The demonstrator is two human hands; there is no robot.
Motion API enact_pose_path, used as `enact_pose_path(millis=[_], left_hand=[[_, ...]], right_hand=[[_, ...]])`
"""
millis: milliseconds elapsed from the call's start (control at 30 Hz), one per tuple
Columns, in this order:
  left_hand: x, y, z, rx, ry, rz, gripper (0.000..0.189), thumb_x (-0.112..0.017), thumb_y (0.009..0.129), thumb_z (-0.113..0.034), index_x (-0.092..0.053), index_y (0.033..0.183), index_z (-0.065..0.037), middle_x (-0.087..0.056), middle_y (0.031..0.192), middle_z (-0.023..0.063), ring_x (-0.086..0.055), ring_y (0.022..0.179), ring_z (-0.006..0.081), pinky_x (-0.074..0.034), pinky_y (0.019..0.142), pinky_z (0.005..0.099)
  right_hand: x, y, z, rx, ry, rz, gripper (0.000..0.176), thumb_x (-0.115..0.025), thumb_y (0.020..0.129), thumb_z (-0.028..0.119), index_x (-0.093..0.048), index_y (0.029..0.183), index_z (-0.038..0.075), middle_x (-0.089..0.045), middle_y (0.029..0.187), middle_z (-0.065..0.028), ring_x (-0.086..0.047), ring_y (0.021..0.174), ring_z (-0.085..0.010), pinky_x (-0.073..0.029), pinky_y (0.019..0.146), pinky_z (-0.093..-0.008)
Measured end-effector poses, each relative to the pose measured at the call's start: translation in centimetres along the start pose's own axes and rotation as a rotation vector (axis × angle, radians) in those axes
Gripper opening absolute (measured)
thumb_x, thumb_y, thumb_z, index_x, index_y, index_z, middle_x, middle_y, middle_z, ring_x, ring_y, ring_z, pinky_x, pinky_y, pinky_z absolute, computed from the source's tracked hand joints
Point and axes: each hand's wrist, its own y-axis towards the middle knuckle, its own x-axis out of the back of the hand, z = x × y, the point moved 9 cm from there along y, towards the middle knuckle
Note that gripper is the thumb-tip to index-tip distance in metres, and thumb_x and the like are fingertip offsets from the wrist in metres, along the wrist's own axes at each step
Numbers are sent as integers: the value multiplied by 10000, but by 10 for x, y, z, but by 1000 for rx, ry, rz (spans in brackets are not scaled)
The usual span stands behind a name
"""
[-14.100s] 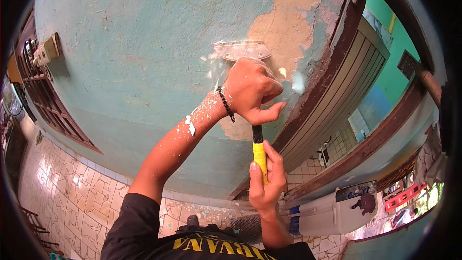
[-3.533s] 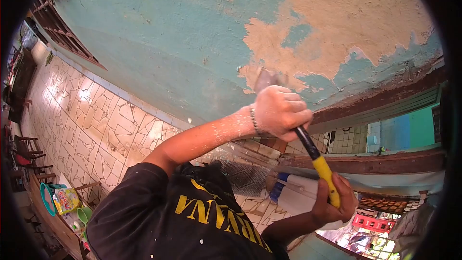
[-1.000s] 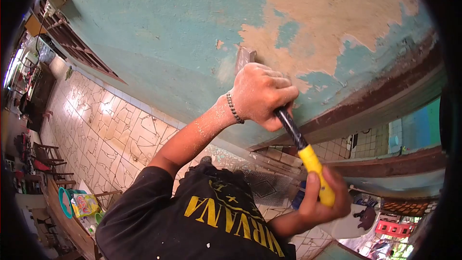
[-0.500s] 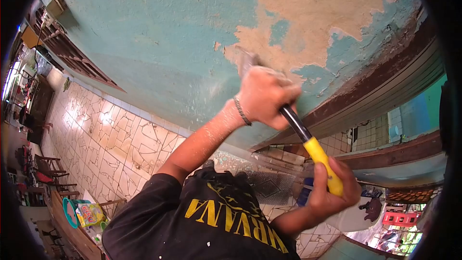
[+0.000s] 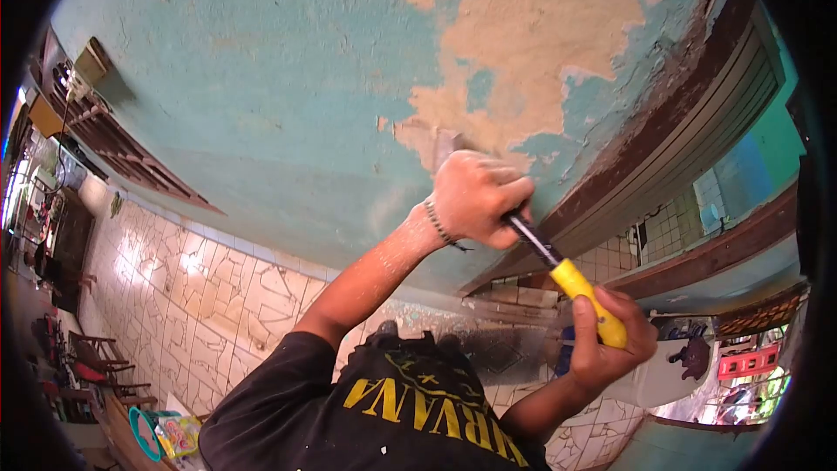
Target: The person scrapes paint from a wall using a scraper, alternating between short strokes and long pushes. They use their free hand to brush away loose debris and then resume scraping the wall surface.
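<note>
My left hand [image 5: 481, 196], with a braided bracelet and pale dust on the wrist and forearm, is closed around the front of a scraper [image 5: 542, 244]. Just past my knuckles, its flat grey blade [image 5: 447, 146] is at the wall, by the lower edge of a bare tan patch [image 5: 523, 61]. Peeling turquoise paint [image 5: 296, 87] surrounds that patch. My right hand [image 5: 617, 336] wraps the yellow grip at the scraper's rear end, thumb lying along it. Between my hands shows the black shaft. My left fingers hide part of the tool's neck.
A brown wooden beam [image 5: 602, 174] runs along the wall's right side. Cracked-pattern tiles [image 5: 209, 279] cover the floor. At lower left, a teal basket [image 5: 144, 432] and a yellow packet [image 5: 179, 434] are on a wooden bench. A red stool [image 5: 748, 362] stands at far right.
The view has shifted, so the wall patch sits lower and a little further left. Both hands remain on the scraper; my left hand and the blade appear lower in view, with less blur.
</note>
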Motion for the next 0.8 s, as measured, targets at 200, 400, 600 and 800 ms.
enact_pose_path(millis=[200, 400, 600, 800], left_hand=[[51, -28, 39, 8, 99, -72, 312, -751, 652, -348, -511, 639, -149, -482, 563, 30, -540, 491, 245, -401, 485, 377], [10, 10, -13, -87, -81, -77, 259, -691, 668, -324, -508, 676, -141, -521, 608, 24, -594, 540, 245, -443, 502, 388], [36, -22, 20, -71, -72, -60, 267, -751, 636, -281, -522, 660, -145, -493, 581, 34, -538, 492, 249, -398, 478, 372], [103, -109, 103, 87, 137, -78, 561, -676, 863, -642, -515, 668, -141, -496, 574, 16, -552, 489, 233, -416, 491, 370]], right_hand=[[-72, -5, 3, -80, 252, 69, 228, -861, 752, -15, -753, 952, -14, -769, 842, -172, -756, 721, -224, -582, 649, -299], [8, 0, 26, 30, -64, -36, 214, -828, 735, -25, -742, 930, -3, -762, 846, -185, -759, 742, -281, -600, 696, -336], [-32, -5, 32, 69, -43, 1, 203, -832, 750, 1, -734, 928, -2, -753, 836, -173, -754, 726, -276, -596, 689, -325], [-157, -32, 38, 29, 322, 98, 232, -870, 778, 19, -738, 968, 3, -764, 878, -163, -771, 740, -259, -603, 634, -336]])
